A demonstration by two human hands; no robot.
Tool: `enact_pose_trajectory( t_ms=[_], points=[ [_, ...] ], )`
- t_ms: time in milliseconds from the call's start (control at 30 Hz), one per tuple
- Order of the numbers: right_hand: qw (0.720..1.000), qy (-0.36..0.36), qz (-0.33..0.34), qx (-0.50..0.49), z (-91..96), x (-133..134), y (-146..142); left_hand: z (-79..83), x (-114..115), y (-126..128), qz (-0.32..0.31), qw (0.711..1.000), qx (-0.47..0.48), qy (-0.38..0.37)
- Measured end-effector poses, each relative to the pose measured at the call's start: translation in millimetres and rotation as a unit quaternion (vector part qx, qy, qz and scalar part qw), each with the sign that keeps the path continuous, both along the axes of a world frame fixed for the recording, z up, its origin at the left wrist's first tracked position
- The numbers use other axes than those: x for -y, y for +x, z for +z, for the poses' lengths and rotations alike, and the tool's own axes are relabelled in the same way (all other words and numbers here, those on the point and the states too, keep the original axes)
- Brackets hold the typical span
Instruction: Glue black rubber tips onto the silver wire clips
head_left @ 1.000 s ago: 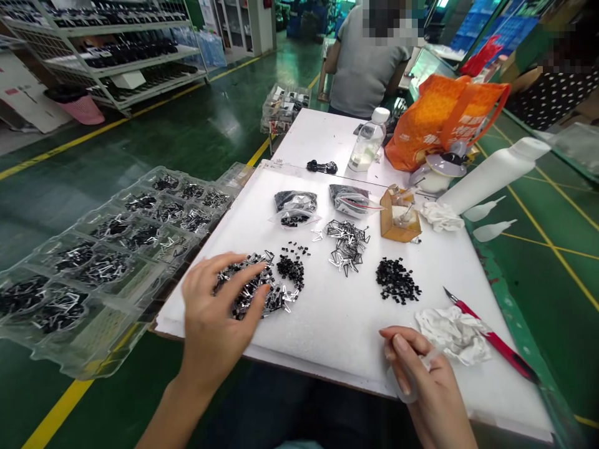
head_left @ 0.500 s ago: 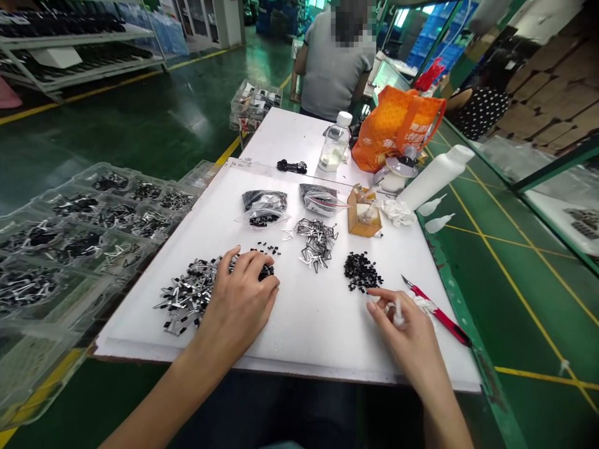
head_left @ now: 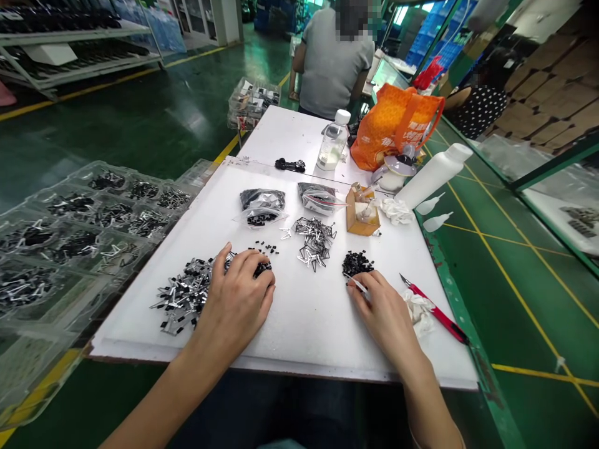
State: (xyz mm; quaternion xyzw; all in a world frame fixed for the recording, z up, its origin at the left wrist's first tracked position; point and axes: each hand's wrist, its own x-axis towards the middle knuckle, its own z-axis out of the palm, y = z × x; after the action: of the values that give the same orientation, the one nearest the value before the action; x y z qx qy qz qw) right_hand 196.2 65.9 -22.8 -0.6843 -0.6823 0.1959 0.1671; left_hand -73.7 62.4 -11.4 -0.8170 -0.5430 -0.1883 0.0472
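My left hand [head_left: 238,296] rests on the white board, fingers bent and apart, covering part of a heap of small black pieces [head_left: 262,269]. Against its wrist side lies a pile of silver metal clips with black ends [head_left: 185,293]. My right hand [head_left: 386,305] is closed around a small white squeeze bottle, mostly hidden in the palm. Its thin white nozzle [head_left: 358,284] points at the near edge of another heap of black pieces [head_left: 356,263]. Between the hands, further back, lie bare wire clips [head_left: 314,240].
Behind are two zip bags [head_left: 262,206] of black pieces, an orange box [head_left: 362,215], a clear bottle [head_left: 333,143] and a large white bottle [head_left: 437,174]. A red craft knife [head_left: 437,312] lies at right beside crumpled tissue [head_left: 418,312]. Divided plastic trays [head_left: 93,218] stand at left.
My right hand has moved left and slightly forward, bringing the white nozzle to the right heap of black pieces. My left hand stays almost in place.
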Motion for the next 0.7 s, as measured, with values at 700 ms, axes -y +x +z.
enact_pose_trajectory(
  t_ms=[700],
  points=[
    [0.958,0.09,-0.105,-0.253,-20.1,35,12,2.8,4,7,-0.009,0.999,0.029,-0.019]
  ],
)
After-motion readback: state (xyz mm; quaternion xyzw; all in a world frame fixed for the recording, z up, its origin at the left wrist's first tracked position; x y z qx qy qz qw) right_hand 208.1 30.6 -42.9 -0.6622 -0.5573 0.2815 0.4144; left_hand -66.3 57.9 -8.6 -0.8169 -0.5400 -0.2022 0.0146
